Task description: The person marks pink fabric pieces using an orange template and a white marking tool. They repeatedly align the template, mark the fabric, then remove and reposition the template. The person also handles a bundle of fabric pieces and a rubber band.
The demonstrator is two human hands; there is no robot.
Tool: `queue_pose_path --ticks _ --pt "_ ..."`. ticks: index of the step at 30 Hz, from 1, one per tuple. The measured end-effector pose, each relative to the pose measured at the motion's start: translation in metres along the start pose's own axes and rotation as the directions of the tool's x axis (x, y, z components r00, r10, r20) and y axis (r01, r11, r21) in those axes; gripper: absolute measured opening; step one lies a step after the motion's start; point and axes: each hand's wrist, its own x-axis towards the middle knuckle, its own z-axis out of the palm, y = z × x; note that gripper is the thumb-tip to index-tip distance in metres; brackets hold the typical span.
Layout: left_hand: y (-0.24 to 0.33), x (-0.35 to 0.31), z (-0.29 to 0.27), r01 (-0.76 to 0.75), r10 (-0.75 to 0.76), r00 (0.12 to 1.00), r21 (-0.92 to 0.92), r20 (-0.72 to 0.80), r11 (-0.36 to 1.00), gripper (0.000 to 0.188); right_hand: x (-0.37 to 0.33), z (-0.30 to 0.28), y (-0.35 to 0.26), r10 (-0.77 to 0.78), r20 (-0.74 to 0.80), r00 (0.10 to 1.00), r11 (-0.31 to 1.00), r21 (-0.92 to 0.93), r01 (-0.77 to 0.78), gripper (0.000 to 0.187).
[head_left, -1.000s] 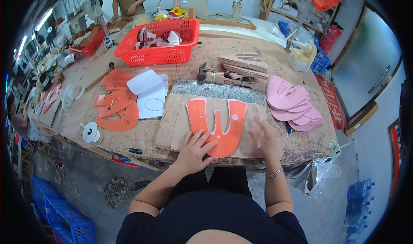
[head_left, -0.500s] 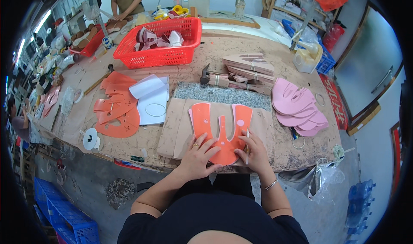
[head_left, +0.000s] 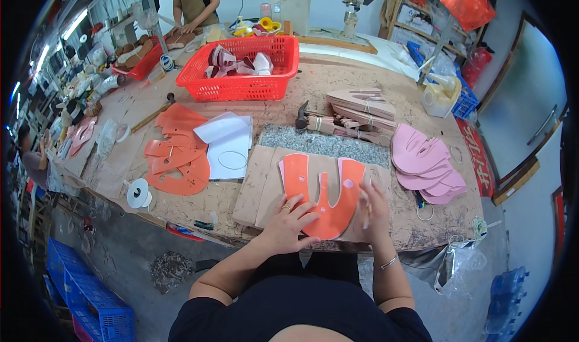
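Observation:
An orange U-shaped template [head_left: 329, 218] with a central tongue lies over a pink piece [head_left: 281, 172], whose edge peeks out along the upper left. My left hand [head_left: 289, 224] rests on the template's lower left with its fingers spread, pressing it down. Just off the right edge, my right hand [head_left: 377, 212] is raised a little and slightly blurred. A slim white pen [head_left: 365, 219] is between its fingers, partly hidden. Brown boards [head_left: 253, 191] lie under the pieces.
Pink cut pieces [head_left: 422, 161] are stacked at the right, orange templates [head_left: 178, 173] and white paper [head_left: 226, 161] at the left. Beyond the grey stone slab [head_left: 325, 146] are a hammer [head_left: 303, 116] and tied bundles [head_left: 362, 107]. A red basket [head_left: 241, 89] stands farther back; a co-worker [head_left: 196, 7] is behind.
My right hand has lifted off the template's right edge and moved up and outward with the pen. The left hand stays on the template. The whole view has shifted slightly.

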Motion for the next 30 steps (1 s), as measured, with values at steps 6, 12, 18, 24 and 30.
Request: queue_pose_path --ticks 6,12,18,24,30 --pt "-0.004 0.003 -0.001 -0.034 0.034 0.999 -0.004 0.007 0.999 0.059 0.066 0.029 -0.015 0.129 0.195 0.972 0.936 0.3 -0.185 0.023" --pt "-0.006 0.004 0.001 -0.051 0.051 0.999 -0.005 -0.013 0.999 0.059 0.097 0.084 -0.043 0.173 0.477 0.862 0.963 0.102 -0.249 0.024" --pt "-0.006 0.002 0.002 -0.052 0.052 0.998 0.001 -0.044 0.999 0.059 0.09 0.09 -0.043 0.167 0.468 0.868 0.975 0.056 -0.217 0.029" --pt "-0.004 0.003 0.001 -0.044 0.044 0.998 0.004 -0.035 0.999 0.058 0.084 0.086 -0.033 0.089 0.452 0.888 0.947 0.239 -0.217 0.03" --pt "-0.001 0.004 -0.004 -0.037 0.037 0.999 -0.012 -0.03 0.999 0.057 0.082 0.03 0.028 0.392 0.199 0.898 0.915 0.018 -0.403 0.031"
